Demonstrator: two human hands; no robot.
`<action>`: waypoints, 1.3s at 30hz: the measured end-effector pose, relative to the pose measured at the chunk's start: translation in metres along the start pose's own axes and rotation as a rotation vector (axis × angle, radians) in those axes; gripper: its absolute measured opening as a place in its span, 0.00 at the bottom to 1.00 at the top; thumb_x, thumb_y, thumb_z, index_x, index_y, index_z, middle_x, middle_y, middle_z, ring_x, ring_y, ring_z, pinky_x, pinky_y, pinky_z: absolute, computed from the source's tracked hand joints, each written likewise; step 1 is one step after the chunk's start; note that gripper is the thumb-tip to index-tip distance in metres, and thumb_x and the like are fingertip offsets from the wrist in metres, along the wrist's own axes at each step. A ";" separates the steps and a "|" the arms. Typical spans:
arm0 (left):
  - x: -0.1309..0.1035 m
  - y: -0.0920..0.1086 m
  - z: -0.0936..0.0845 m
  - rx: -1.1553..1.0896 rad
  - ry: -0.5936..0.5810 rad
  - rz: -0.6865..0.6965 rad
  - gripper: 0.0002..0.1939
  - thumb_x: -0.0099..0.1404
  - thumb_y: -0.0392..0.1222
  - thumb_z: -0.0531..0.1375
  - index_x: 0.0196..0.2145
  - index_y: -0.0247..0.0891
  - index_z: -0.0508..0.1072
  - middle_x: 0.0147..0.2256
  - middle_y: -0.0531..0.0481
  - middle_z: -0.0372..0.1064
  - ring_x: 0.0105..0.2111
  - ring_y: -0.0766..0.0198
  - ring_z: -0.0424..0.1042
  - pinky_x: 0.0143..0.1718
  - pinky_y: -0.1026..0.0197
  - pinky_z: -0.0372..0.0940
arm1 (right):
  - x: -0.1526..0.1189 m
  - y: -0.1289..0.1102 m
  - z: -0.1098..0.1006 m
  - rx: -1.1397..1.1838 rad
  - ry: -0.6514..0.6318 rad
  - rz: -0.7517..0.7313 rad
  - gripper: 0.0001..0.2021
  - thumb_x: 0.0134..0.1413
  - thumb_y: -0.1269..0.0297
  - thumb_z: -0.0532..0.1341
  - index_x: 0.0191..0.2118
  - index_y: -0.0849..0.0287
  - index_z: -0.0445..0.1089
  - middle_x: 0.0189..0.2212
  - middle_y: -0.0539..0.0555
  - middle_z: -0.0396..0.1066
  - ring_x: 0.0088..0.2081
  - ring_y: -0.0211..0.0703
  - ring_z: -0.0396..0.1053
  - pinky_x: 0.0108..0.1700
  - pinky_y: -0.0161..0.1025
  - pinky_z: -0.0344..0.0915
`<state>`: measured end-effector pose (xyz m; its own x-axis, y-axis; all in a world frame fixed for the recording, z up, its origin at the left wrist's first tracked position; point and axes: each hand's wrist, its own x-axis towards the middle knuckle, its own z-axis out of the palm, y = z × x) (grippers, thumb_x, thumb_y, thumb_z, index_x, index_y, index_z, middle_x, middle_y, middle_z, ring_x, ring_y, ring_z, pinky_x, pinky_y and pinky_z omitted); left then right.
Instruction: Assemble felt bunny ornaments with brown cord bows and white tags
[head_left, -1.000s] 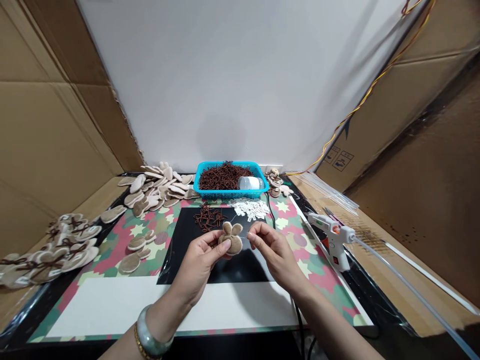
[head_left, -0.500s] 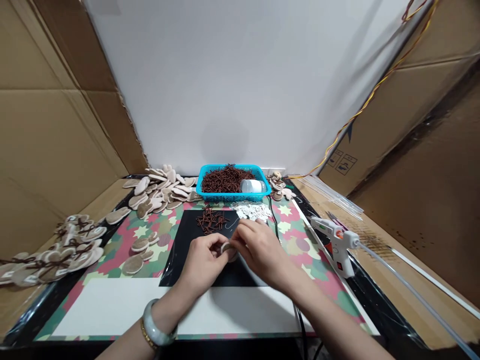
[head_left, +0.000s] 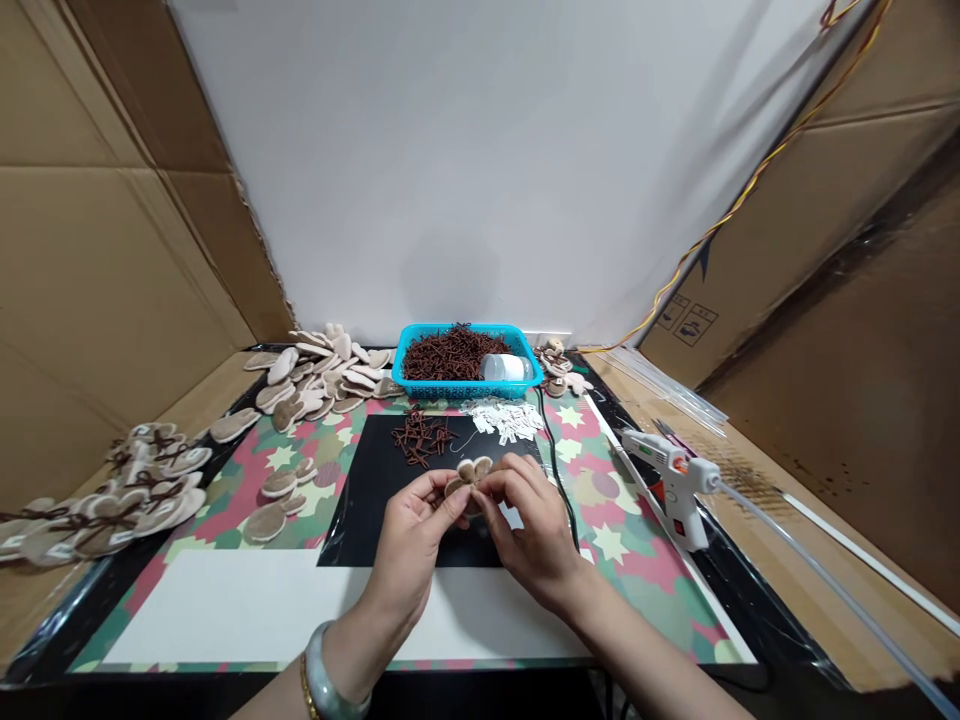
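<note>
A small brown plush piece with pale edges and rounded lobes is held up over the black mat. My left hand pinches its left side between thumb and fingers. From the right, my right hand grips the same piece with closed fingertips, which hide part of it. Just beyond lies a small heap of brown cord bows on the mat. White printed labels are piled to the right of those bows. Similar loose plush pieces rest left of the mat.
A blue basket full of brown bows and a white-lidded jar stands at the back. Plush pieces are heaped at back left; bow-tied ones lie far left. A glue gun with its clear stick stands right.
The plush piece has turned so its lobes now show between my fingertips. My right hand has moved lower and slightly right, and the view has shifted a little.
</note>
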<state>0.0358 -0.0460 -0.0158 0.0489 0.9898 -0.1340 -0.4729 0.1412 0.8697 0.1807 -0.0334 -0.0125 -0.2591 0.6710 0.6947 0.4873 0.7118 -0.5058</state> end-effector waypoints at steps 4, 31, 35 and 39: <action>0.000 -0.001 0.002 -0.030 -0.004 -0.040 0.14 0.54 0.42 0.72 0.36 0.33 0.80 0.35 0.47 0.75 0.33 0.68 0.68 0.32 0.68 0.64 | 0.001 0.000 -0.003 0.056 0.031 0.075 0.08 0.63 0.71 0.55 0.31 0.57 0.62 0.28 0.51 0.63 0.31 0.42 0.60 0.34 0.40 0.56; 0.000 -0.005 0.005 0.042 0.009 0.047 0.14 0.57 0.46 0.69 0.33 0.32 0.75 0.27 0.51 0.68 0.28 0.70 0.64 0.31 0.67 0.62 | -0.003 -0.011 0.003 0.869 0.056 0.742 0.11 0.51 0.59 0.69 0.31 0.60 0.72 0.26 0.50 0.69 0.29 0.39 0.65 0.33 0.36 0.64; -0.001 -0.010 0.016 -0.136 0.097 0.044 0.16 0.56 0.49 0.70 0.31 0.34 0.72 0.23 0.57 0.59 0.22 0.74 0.54 0.22 0.70 0.52 | -0.007 -0.011 0.012 0.844 0.135 0.679 0.08 0.54 0.60 0.67 0.32 0.59 0.71 0.28 0.49 0.67 0.30 0.37 0.63 0.34 0.34 0.62; -0.002 -0.010 0.027 -0.244 0.108 0.044 0.18 0.56 0.49 0.70 0.28 0.35 0.68 0.20 0.61 0.50 0.20 0.75 0.47 0.20 0.70 0.48 | -0.007 -0.009 0.019 0.883 0.180 0.680 0.08 0.53 0.60 0.68 0.33 0.58 0.72 0.30 0.49 0.68 0.32 0.38 0.64 0.36 0.34 0.62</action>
<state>0.0640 -0.0489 -0.0112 -0.0644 0.9850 -0.1598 -0.6710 0.0758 0.7376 0.1624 -0.0410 -0.0226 -0.0058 0.9863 0.1649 -0.2972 0.1558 -0.9420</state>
